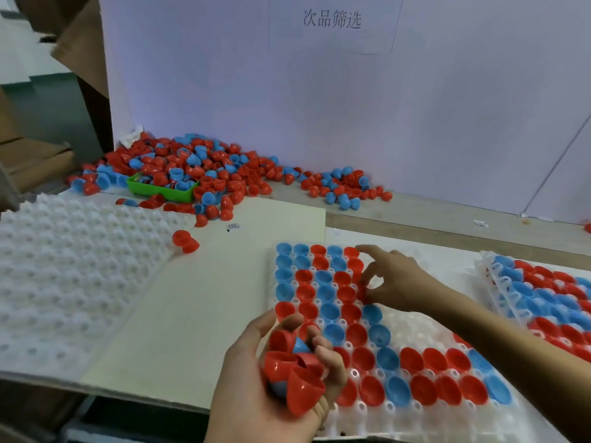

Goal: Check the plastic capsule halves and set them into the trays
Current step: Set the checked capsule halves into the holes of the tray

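Observation:
My left hand (256,378) is cupped near the front edge and grips a bunch of capsule halves (295,369), mostly red with some blue. Just beyond it lies a white dimpled tray (412,410), partly filled with red and blue halves set open side up. My right hand (393,276) reaches over the tray's far right part, its index finger stretched out above the top row, thumb and fingers close to a red half (361,294) at the row's end. Whether it pinches that half I cannot tell.
A big loose pile of red and blue halves (198,167) lies at the back against the white wall, around a green bin (160,190). Empty white trays (64,266) are stacked on the left. Another filled tray (550,298) sits at the right. Two red halves (185,241) lie loose on the board.

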